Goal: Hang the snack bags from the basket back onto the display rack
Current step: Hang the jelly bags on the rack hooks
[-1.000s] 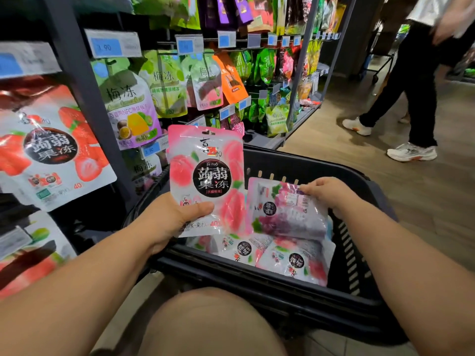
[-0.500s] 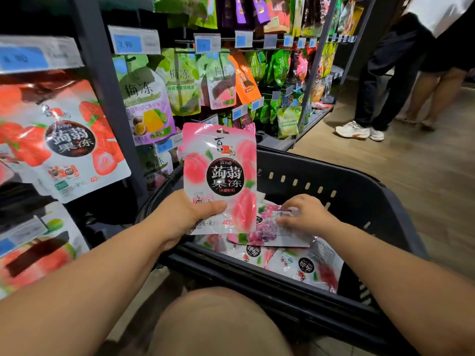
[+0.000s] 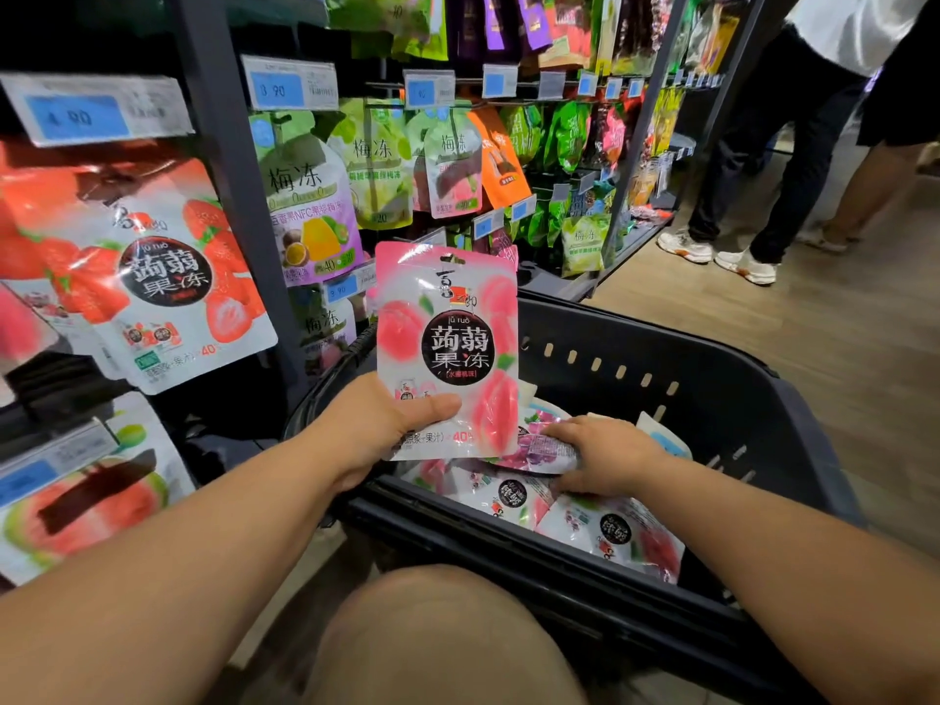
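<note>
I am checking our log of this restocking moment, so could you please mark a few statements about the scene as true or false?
1. The left hand holds the pink peach bag upright. True.
2. The right hand is raised clear of the basket. False: it lies on the purple bag inside the basket.
3. The basket is black and holds more bags. True.
4. The pink peach bag hangs on the rack. False: it is in the left hand, over the basket's near-left edge.
5. A strawberry bag hangs on the rack at the left. True.
</note>
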{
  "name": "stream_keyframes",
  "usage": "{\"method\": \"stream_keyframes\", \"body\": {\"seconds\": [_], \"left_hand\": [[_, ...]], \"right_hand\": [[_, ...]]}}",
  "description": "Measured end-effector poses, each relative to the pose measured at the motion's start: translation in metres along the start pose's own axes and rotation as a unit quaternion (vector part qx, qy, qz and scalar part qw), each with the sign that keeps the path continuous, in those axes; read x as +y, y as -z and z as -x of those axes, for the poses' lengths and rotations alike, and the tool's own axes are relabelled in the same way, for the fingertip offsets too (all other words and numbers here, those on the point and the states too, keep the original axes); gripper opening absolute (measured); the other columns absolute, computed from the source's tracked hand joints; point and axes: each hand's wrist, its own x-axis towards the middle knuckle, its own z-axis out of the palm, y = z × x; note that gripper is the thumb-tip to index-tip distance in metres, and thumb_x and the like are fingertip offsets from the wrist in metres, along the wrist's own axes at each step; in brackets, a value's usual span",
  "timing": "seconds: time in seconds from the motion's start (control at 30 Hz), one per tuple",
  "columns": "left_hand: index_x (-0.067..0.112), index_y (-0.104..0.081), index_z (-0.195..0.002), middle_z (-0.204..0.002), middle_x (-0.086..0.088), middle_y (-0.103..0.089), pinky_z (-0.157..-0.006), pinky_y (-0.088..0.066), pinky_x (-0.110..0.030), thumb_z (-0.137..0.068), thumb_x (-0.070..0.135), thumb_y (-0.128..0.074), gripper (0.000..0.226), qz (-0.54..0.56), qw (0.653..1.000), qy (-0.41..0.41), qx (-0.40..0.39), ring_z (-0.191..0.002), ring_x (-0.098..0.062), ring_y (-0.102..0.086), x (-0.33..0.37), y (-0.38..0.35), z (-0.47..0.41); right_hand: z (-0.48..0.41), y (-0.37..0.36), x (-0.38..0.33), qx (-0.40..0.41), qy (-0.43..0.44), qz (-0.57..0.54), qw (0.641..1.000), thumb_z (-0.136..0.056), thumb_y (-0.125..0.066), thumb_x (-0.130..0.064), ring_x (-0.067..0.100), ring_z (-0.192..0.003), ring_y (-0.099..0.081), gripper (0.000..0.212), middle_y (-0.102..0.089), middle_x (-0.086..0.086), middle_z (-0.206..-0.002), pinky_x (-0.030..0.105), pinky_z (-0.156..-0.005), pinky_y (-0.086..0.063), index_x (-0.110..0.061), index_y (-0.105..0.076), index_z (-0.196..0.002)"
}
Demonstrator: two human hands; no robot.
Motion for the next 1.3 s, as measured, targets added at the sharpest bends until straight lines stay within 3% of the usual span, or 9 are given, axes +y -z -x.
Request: {"method": "stream_keyframes", "body": {"seconds": [0.23,0.4,0.6,0.77,0.87,0.97,1.07,1.2,1.3], "left_hand": [[0.014,-0.072,-0.101,-0.095,0.000,-0.077,-0.076,-0.054,-0.019,-0.080,0.005,-0.075,0.023,0.002,1.000,0.002,-0.001,-0.089,-0.010,-0.072,-0.002,0.001,-0.001],[0.013,-0.071,-0.107,-0.099,0.000,-0.077,-0.083,-0.054,-0.024,-0.073,0.012,-0.079,0.034,0.024,1.000,-0.003,0.011,-0.095,-0.014,-0.072,-0.002,0.000,0.001],[0.010,-0.069,-0.115,-0.108,-0.005,-0.075,-0.099,-0.051,-0.041,-0.061,0.024,-0.081,0.057,0.055,0.998,-0.013,0.034,-0.106,-0.025,-0.070,0.005,0.005,0.006],[0.014,-0.072,-0.107,-0.103,-0.002,-0.076,-0.094,-0.053,-0.035,-0.080,0.010,-0.079,0.028,0.035,0.996,-0.029,0.079,-0.099,-0.019,-0.071,0.018,0.022,0.019],[0.016,-0.073,-0.104,-0.100,0.002,-0.077,-0.089,-0.053,-0.032,-0.074,0.019,-0.085,0.032,0.019,0.993,-0.047,0.109,-0.096,-0.015,-0.072,0.024,0.038,0.029],[0.020,-0.071,-0.107,-0.100,0.006,-0.076,-0.083,-0.053,-0.024,-0.078,0.015,-0.082,0.031,0.011,0.989,-0.058,0.135,-0.091,-0.009,-0.071,0.030,0.055,0.045],[0.018,-0.071,-0.105,-0.095,0.009,-0.077,-0.076,-0.052,-0.019,-0.079,0.017,-0.080,0.027,-0.009,0.987,-0.055,0.153,-0.086,-0.005,-0.071,0.035,0.071,0.061],[0.018,-0.073,-0.097,-0.080,0.013,-0.075,-0.068,-0.049,-0.018,-0.080,0.020,-0.080,0.019,-0.018,0.985,-0.050,0.167,-0.070,-0.001,-0.068,0.037,0.093,0.081],[0.024,-0.072,-0.095,-0.083,0.014,-0.076,-0.074,-0.049,-0.023,-0.080,0.019,-0.079,0.017,-0.016,0.980,-0.051,0.190,-0.074,0.000,-0.069,0.035,0.107,0.093]], "right_hand": [[0.000,0.006,0.005,0.082,-0.066,-0.115,0.988,-0.088,-0.059,-0.034,0.021,-0.106,-0.060,0.030,-0.064,-0.005,-0.113,0.033,-0.085,-0.050,-0.030,-0.066,-0.117],[0.000,0.014,0.015,0.130,-0.164,-0.294,0.933,-0.091,-0.063,-0.024,0.019,-0.073,-0.063,0.005,-0.067,-0.001,-0.080,0.032,-0.065,-0.049,-0.025,-0.067,-0.094],[0.010,0.034,0.018,0.192,-0.147,-0.655,0.716,-0.094,-0.061,-0.007,0.021,-0.063,-0.068,0.018,-0.071,0.013,-0.082,0.033,-0.060,-0.052,0.001,-0.061,-0.110],[0.032,0.078,-0.014,0.145,-0.020,-0.793,0.591,-0.097,-0.050,-0.009,0.018,-0.062,-0.069,0.016,-0.072,0.010,-0.080,0.029,-0.053,-0.057,-0.001,-0.060,-0.107],[0.037,0.098,-0.048,0.104,0.034,-0.840,0.531,-0.088,-0.054,-0.019,0.020,-0.065,-0.072,0.018,-0.075,0.008,-0.081,0.034,-0.053,-0.059,-0.010,-0.062,-0.101],[0.032,0.107,-0.085,0.075,0.075,-0.858,0.502,-0.067,-0.068,-0.025,0.023,-0.069,-0.073,0.033,-0.076,0.010,-0.087,0.036,-0.054,-0.059,-0.012,-0.069,-0.097],[0.023,0.106,-0.117,0.043,0.089,-0.859,0.502,-0.072,-0.069,-0.026,0.023,-0.071,-0.074,0.032,-0.076,0.011,-0.090,0.035,-0.055,-0.059,-0.011,-0.069,-0.100],[0.012,0.102,-0.160,0.005,0.119,-0.843,0.525,-0.034,-0.099,-0.041,0.030,-0.084,-0.073,0.085,-0.073,0.018,-0.104,0.043,-0.069,-0.061,-0.008,-0.069,-0.106],[0.009,0.102,-0.187,-0.017,0.126,-0.840,0.528,-0.064,-0.084,-0.038,0.030,-0.088,-0.073,0.070,-0.072,0.019,-0.107,0.043,-0.073,-0.060,-0.001,-0.062,-0.120]]}}
